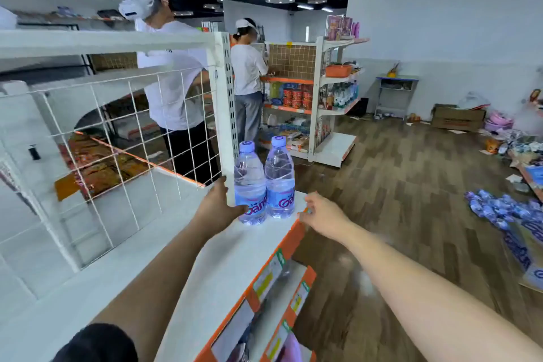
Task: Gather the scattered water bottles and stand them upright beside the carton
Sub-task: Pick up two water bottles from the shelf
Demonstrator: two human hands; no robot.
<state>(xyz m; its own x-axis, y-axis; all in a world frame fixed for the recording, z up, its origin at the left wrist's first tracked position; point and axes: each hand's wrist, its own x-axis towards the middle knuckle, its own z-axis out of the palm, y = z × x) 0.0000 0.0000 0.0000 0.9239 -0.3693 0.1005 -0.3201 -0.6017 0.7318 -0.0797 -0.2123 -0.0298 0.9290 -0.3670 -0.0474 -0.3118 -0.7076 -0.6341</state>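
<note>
Water bottles [250,185], clear plastic, on white shelf [205,261], left grip [219,206] grasping one, right grip [321,214] released

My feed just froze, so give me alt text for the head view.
The left hand holds the left bottle, upright beside the right bottle on a white shelf top; the right hand hovers empty near its orange edge. More bottles lie scattered on the floor at right.

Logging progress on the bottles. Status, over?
Left hand holds left bottle, upright on shelf top. Right hand free at shelf edge. Right bottle upright alongside. White post close behind.
</note>
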